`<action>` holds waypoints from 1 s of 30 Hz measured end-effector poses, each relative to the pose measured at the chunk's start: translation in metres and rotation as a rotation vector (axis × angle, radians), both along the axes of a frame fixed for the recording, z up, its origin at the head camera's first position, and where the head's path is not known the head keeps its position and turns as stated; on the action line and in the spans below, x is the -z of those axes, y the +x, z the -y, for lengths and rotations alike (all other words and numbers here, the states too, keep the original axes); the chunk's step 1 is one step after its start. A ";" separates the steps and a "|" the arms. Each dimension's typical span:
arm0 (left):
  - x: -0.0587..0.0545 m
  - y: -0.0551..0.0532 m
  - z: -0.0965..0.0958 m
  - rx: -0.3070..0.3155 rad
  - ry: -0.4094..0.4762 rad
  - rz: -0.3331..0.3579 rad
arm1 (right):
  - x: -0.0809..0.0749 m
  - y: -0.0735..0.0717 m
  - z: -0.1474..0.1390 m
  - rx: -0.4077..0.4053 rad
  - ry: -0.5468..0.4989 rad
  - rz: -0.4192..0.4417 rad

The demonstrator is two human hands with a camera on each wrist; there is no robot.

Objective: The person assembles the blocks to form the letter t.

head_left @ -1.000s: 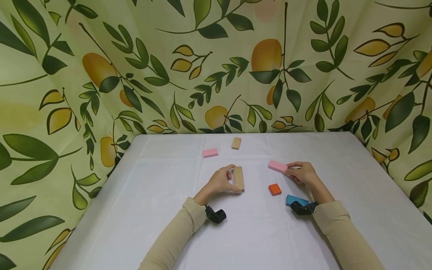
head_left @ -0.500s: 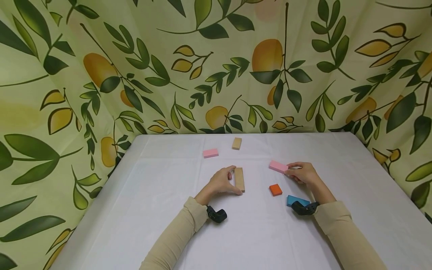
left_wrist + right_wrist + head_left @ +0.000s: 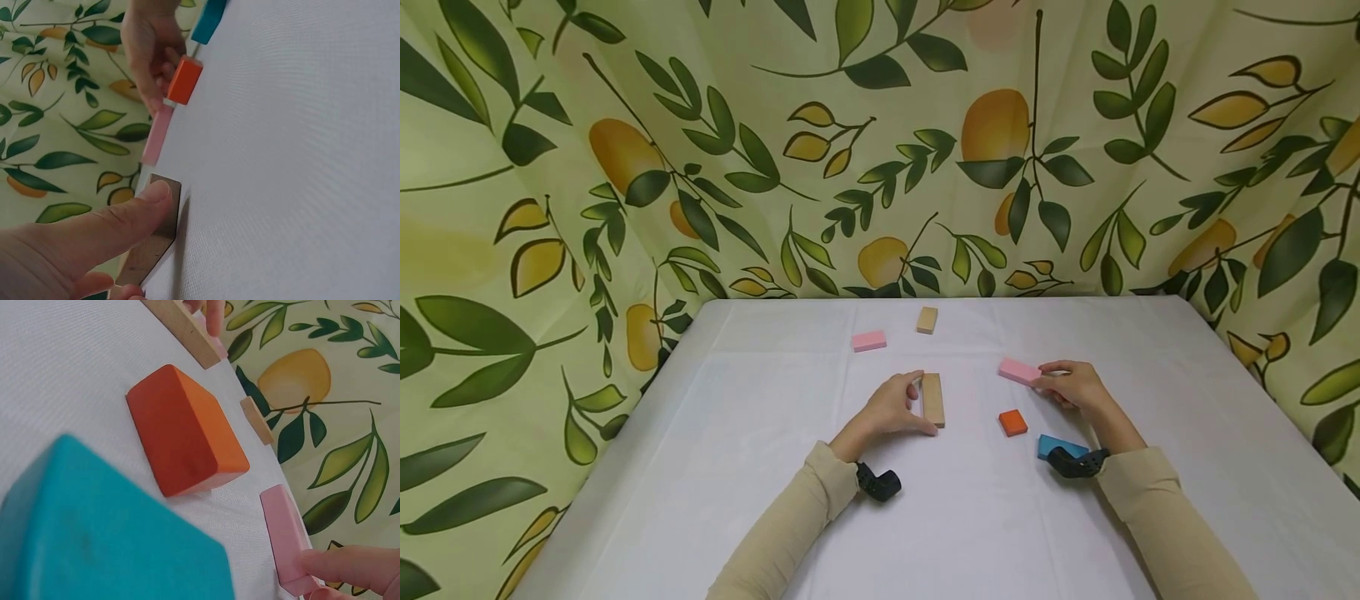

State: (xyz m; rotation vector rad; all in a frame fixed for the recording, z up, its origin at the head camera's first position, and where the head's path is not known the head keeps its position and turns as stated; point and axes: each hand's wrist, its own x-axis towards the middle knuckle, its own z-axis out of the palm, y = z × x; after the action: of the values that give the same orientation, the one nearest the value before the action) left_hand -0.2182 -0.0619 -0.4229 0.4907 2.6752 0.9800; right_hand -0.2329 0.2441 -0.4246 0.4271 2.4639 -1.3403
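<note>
Two hands at work over a white table [image 3: 715,500], set well apart, each with its own block. Left hand [image 3: 891,407] spans a long wooden block [image 3: 932,400] lengthwise: thumb at the near end, fingertips at the far end, block pointing away from the person near the middle of the table. Right hand [image 3: 1070,387] pinches one end of a pink block [image 3: 1018,372] between thumb and fingers; the block's other end points toward the left hand's side. Between the two hands and nearer the person lies an orange block [image 3: 1012,423], touching neither. Blue block [image 3: 1060,447] sits below the right hand, partly covered from above by a black wrist device [image 3: 1077,463]. Farther back: a second pink block [image 3: 868,342] and, to its right, a short wooden block [image 3: 927,321], apart from each other. Leaf-and-fruit patterned cloth [image 3: 880,150] hangs behind.
</note>
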 end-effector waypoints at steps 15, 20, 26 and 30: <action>-0.002 0.021 0.007 0.124 -0.109 -0.211 | 0.001 -0.002 0.003 0.000 0.012 0.005; -0.002 0.026 0.008 0.157 -0.199 -0.257 | 0.002 -0.003 0.003 -0.004 0.019 0.004; -0.001 0.032 0.010 0.239 -0.278 -0.285 | 0.002 -0.003 0.003 -0.010 0.034 -0.001; -0.002 0.034 0.009 0.309 -0.328 -0.309 | 0.001 -0.004 0.003 -0.008 0.032 -0.001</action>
State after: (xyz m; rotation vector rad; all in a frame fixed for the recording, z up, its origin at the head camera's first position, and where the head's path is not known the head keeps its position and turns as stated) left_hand -0.1840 -0.0709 -0.4208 1.0094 2.8233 0.3955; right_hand -0.2365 0.2407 -0.4260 0.4240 2.4882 -1.3002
